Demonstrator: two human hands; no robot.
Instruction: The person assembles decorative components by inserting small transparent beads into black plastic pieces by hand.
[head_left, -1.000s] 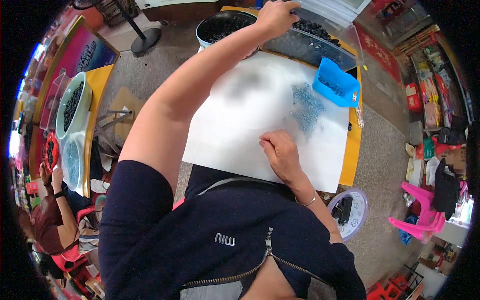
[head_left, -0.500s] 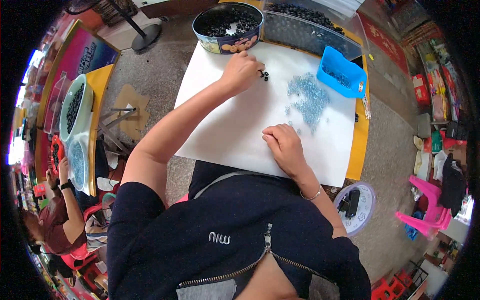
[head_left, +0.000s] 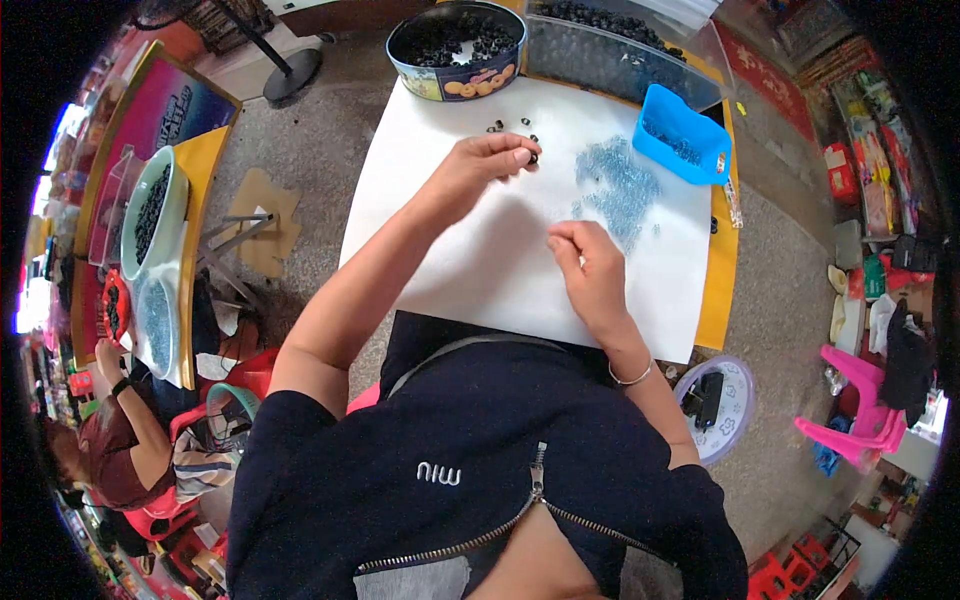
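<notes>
- Nearest the camera: dark zip jacket (head_left: pixel 480 470), filling the lower middle, just below the near edge of the white sheet (head_left: pixel 480 270).
- Right of the jacket, off the sheet's near right corner: round patterned tin (head_left: pixel 715 405) on the floor, dark items inside.
- On the sheet, near its middle: right hand (head_left: pixel 590 265), palm down, fingers curled in, fingertips pinched together at the near edge of the blue beads (head_left: pixel 615 185); too small to tell whether a bead sits in the pinch.
- Thin bracelet (head_left: pixel 632 377) at that wrist, just past the sheet's near edge.
- Further up the sheet, left of the blue beads: left hand (head_left: pixel 485 165), fingers bent and closed against the thumb, one small black bead (head_left: pixel 533 157) nipped at the fingertips.
- Just beyond that hand, loose on the sheet: a few more black beads (head_left: pixel 510 125), apart from each other.
- Blue beads spread in a loose patch on the sheet's right half, between the two hands and the blue tray (head_left: pixel 685 135).
- Blue tray tilted at the sheet's far right corner, a few beads inside.
- At the sheet's far edge: round cookie tin (head_left: pixel 455 50), full of black beads.
- Right of that tin, along the far edge: clear box (head_left: pixel 620 55) with dark beads.
- Well left of the sheet: another table with bowls (head_left: pixel 150 240) of dark and pale beads, another person (head_left: pixel 120 450) seated near it.
</notes>
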